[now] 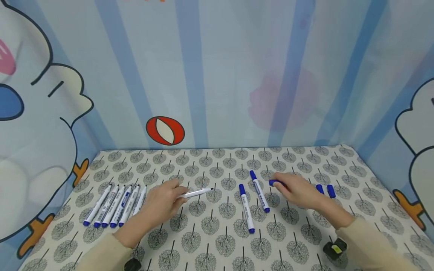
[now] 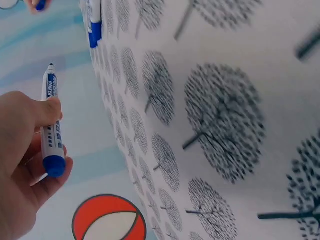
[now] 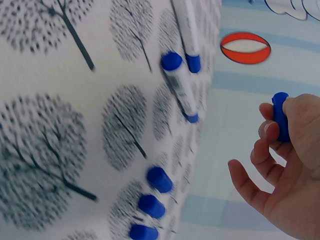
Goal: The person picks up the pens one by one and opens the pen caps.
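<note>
My left hand (image 1: 166, 199) pinches an uncapped whiteboard marker (image 1: 196, 193), its dark tip pointing right. In the left wrist view the white barrel (image 2: 52, 132) with blue print and a blue end lies between thumb and fingers. My right hand (image 1: 298, 190) pinches a blue marker cap (image 3: 281, 117) between thumb and forefinger, the other fingers loosely bent. Between the hands lie two capped markers, one nearer (image 1: 246, 210) and one farther back (image 1: 260, 192), blue caps pointing away from me. The held cap and marker are apart.
A row of several uncapped markers (image 1: 116, 205) lies at the left, tips away from me. Loose blue caps (image 1: 330, 191) lie beside my right wrist, partly hidden by it in the head view. The tree-patterned tablecloth (image 1: 210, 244) meets a printed curtain (image 1: 223, 75) at the back.
</note>
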A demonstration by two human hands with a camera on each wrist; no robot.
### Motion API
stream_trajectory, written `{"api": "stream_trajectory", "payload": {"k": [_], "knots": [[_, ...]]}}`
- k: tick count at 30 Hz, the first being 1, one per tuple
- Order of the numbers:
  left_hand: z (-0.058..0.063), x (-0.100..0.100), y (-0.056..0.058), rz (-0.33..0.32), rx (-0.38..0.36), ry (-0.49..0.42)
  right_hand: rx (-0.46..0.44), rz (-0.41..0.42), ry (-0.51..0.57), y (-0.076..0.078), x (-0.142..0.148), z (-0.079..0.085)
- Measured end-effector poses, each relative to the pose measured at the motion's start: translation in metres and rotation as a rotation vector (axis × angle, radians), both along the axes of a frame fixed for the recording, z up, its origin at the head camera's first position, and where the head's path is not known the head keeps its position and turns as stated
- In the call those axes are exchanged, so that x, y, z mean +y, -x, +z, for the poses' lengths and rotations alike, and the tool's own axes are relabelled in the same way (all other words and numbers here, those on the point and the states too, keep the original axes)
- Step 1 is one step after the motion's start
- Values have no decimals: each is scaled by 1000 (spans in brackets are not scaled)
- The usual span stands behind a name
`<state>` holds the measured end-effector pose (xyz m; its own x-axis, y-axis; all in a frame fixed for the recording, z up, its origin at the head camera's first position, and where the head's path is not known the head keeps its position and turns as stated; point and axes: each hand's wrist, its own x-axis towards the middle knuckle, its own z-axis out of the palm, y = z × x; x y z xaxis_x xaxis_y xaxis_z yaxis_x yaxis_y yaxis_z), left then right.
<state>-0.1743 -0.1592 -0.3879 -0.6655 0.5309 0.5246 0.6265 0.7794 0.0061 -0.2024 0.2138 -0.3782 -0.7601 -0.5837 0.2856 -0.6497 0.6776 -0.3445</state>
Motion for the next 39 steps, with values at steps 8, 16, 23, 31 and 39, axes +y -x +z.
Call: {"api": "stream_trajectory", "payload": {"k": [8, 16, 23, 31, 39], "knots": [[-2, -27, -1, 201, -167, 40, 2, -79, -21, -3, 16, 5], [-1, -37, -5, 349, -347, 26, 18, -171, -55, -9, 27, 2], [2, -42, -5, 411, -379, -21, 68, -210, -64, -10, 34, 4], [6, -49, -6, 505, -456, -90, 170, -241, -24, -9, 45, 6], [3, -56, -11, 548, -532, -132, 169, -274, -29, -11, 54, 6]]}}
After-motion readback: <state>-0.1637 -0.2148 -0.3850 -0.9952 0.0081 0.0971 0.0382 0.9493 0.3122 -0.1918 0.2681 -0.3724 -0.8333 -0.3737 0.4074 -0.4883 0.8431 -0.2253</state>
